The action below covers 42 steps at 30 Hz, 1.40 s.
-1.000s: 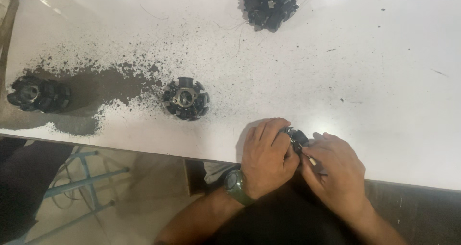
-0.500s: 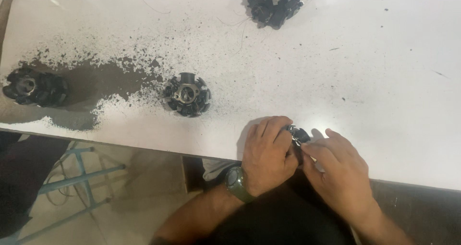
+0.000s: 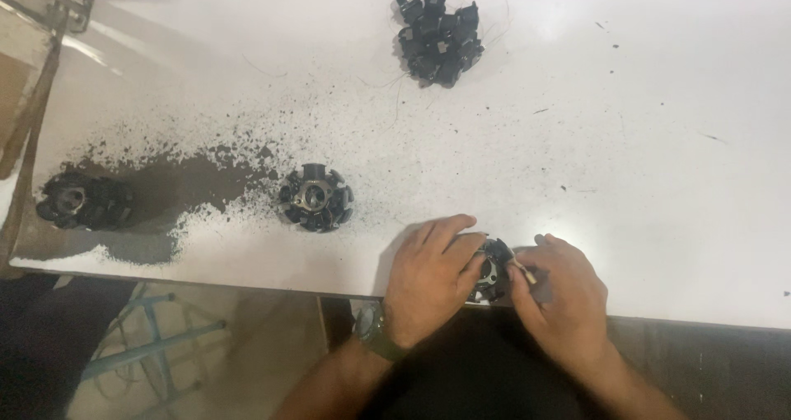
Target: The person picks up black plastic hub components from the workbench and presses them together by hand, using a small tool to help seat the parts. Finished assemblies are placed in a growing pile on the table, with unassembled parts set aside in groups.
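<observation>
At the near edge of the white bench [image 3: 676, 189], both hands close on a single black ring-shaped part [image 3: 493, 270], a round component with radial teeth and a pale metal centre. The left hand [image 3: 428, 284] lies palm down over the left side of the part, fingers curled and closed against its rim; a dark wristwatch [image 3: 372, 331] sits on that wrist. The right hand [image 3: 560, 301] grips the right side of the part, fingers bent inward, with thumb and forefinger pinched on a small pale piece [image 3: 524, 273] at the part's edge. What that piece is cannot be told. The part is held just above or on the bench edge; contact with the surface cannot be confirmed.

Further in, left of the hands and well apart from them, a second toothed ring part [image 3: 315, 198] lies flat on the bench with its metal bore facing up. It sits at the right margin of a spread of dark powder and grit [image 3: 189, 181]. A third similar part [image 3: 81, 201] lies at the far left, inside the darkest area of that spread.

At the far side of the bench, a heap of small black components [image 3: 438, 33] with thin loose wires rests on the surface.
</observation>
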Motion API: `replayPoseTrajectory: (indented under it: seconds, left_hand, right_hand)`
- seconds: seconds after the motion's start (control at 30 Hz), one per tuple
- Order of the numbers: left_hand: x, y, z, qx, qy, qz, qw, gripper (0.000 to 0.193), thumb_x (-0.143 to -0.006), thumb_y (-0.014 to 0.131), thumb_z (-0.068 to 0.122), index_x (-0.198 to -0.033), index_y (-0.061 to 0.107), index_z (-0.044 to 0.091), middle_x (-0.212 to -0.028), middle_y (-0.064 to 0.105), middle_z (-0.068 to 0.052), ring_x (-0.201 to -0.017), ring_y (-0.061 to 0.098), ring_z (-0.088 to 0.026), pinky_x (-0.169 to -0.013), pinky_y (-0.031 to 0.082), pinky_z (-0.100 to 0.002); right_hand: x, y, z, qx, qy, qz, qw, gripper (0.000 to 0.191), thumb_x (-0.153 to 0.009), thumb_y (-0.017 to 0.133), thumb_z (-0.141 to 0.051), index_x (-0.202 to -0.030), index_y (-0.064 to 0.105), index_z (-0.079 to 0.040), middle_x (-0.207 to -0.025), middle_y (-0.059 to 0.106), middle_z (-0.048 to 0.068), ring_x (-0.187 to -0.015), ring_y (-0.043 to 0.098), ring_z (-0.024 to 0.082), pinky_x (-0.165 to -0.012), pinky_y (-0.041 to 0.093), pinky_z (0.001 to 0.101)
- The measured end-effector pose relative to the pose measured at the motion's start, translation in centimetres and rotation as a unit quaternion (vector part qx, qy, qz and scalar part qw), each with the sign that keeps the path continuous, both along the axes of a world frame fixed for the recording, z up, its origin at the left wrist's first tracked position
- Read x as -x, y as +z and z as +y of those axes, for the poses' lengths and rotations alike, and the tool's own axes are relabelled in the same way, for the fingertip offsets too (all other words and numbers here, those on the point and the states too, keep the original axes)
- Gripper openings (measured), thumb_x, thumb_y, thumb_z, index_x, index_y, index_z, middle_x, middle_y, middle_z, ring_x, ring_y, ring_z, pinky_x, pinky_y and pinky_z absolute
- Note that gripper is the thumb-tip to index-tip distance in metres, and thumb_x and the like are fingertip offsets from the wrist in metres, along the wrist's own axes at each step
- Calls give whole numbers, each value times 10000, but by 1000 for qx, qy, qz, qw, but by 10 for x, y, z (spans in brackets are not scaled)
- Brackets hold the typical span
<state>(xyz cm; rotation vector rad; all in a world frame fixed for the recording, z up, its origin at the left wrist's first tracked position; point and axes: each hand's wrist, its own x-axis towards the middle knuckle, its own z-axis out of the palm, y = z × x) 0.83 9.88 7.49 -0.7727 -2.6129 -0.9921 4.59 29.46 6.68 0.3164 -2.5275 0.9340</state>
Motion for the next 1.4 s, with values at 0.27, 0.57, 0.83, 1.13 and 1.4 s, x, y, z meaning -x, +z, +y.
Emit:
replayPoseTrajectory:
  seconds: [0.27, 0.57, 0.83, 1.13, 1.4]
  left_hand:
    - [3, 5, -11, 26, -58, 16, 998, 158, -924, 709, 112, -1058, 689, 31, -1317, 640, -153, -1176, 647, -288, -1007, 529, -448]
    - [4, 21, 1, -22, -53, 13, 998, 152, -959, 687, 82, -1095, 665, 18, -1169, 697, -128, -1011, 705, -248, -853, 587, -361]
    - [-2, 23, 3, -58, -4, -51, 997, 120, -884, 702, 50, -986, 641, 33, -1045, 700, -117, -906, 704, -305, -755, 576, -388]
    - [-4, 25, 5, -75, 9, -53, 996, 126, -861, 707, 50, -960, 631, 41, -1047, 694, -111, -923, 701, -327, -766, 578, -404]
    - [-3, 20, 7, -67, -3, -52, 996, 126, -868, 696, 40, -974, 627, 40, -1060, 683, -110, -922, 709, -306, -772, 587, -391]
  right_hand:
    - [1, -1, -3, 18, 3, -8, 1000, 217, -826, 758, -63, -1009, 641, -56, -980, 729, 126, -1032, 716, 353, -1030, 546, 476]
    - [0, -7, 3, 9, 47, 38, 998, 254, -821, 742, -58, -1038, 612, -77, -1025, 705, 121, -1095, 700, 326, -1125, 456, 533]
    - [-4, -12, 0, -25, 73, 34, 996, 366, -719, 806, -56, -1038, 629, -88, -986, 683, 100, -1084, 667, 303, -1131, 406, 573]
    - [-2, -12, 1, -16, 70, 61, 996, 355, -746, 812, -32, -1043, 622, -79, -1011, 676, 100, -1065, 681, 283, -1144, 434, 558]
    - [-2, -12, 3, -20, 75, 60, 995, 342, -739, 814, -32, -1024, 630, -73, -994, 689, 102, -1058, 692, 286, -1135, 445, 552]
